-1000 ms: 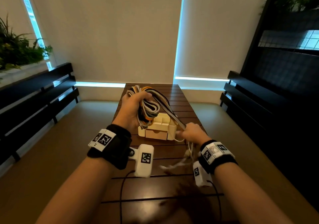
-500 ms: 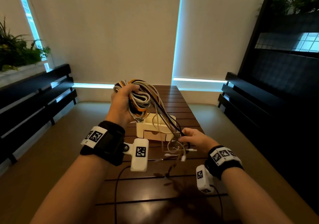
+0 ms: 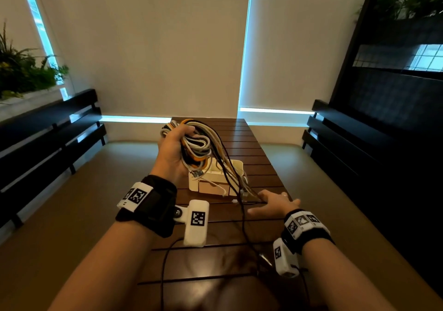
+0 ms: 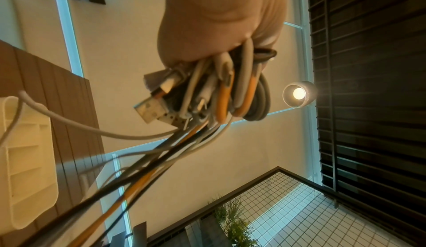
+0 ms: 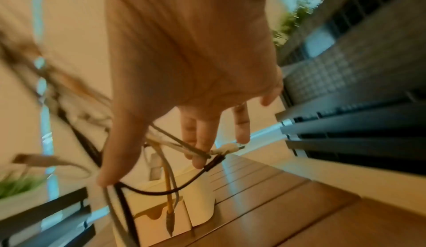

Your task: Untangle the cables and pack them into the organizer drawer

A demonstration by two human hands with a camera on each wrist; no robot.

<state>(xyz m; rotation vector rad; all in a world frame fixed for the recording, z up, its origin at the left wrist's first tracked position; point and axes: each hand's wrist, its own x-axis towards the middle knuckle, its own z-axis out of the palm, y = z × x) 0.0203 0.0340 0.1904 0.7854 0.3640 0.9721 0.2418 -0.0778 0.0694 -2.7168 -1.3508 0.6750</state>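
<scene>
My left hand grips a tangled bundle of cables, white, grey, orange and black, raised above the table. Loose strands hang from the bundle down across the cream organizer toward my right hand. That hand is spread flat with straight fingers just right of the organizer, and several cable ends lie across its fingertips. The organizer's front drawer looks closed.
The organizer stands mid-way along a narrow dark wooden slatted table. Black slatted benches flank it left and right. A thin black cable trails toward the near edge. Planters stand at the far left and upper right.
My right hand has let go of the strands it pinched and opened flat, sliding right and lower. My left hand still holds the bundle at about the same height.
</scene>
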